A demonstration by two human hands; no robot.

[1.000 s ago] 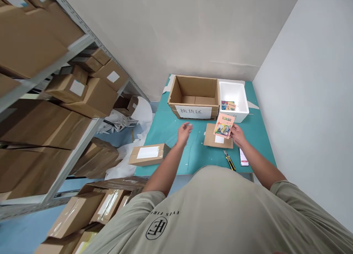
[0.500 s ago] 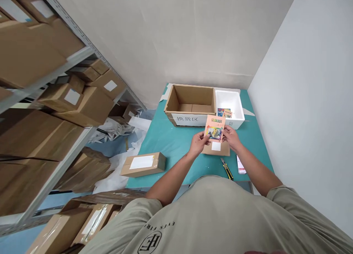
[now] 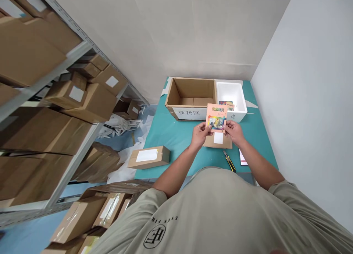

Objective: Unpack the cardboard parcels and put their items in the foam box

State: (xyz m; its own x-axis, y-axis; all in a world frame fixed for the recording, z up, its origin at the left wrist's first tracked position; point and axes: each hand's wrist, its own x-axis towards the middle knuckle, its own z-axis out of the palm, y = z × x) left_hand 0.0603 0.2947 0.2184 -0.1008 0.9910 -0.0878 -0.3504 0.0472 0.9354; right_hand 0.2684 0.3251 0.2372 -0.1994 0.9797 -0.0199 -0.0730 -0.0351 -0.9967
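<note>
Booklet (image 3: 216, 116), orange with a bright picture on its cover, stands upright in the air in front of me, held by both hands over the teal worktop (image 3: 171, 130). My left hand (image 3: 200, 134) pinches its lower left corner and my right hand (image 3: 234, 131) its lower right corner, fingers (image 3: 209, 127) clamped on the cover, thumbs toward me.

Straight below it a flat carton (image 3: 217, 140) with a white label lies on the worktop, partly hidden by my hands. Beyond it an open box (image 3: 193, 87) with a lettered white sheet on its front stands against the wall, touching a white foam box (image 3: 242, 99) on its right. More colourful booklets (image 3: 226, 105) lie inside the foam box.

Near my right forearm lie a yellow-and-black knife (image 3: 229, 161) and a white slip (image 3: 242, 157), just apart from each other. A closed parcel (image 3: 149, 157) sits at the worktop's left front corner, well apart from my hands. Shelves (image 3: 68, 59) stacked with cartons fill the left side.
</note>
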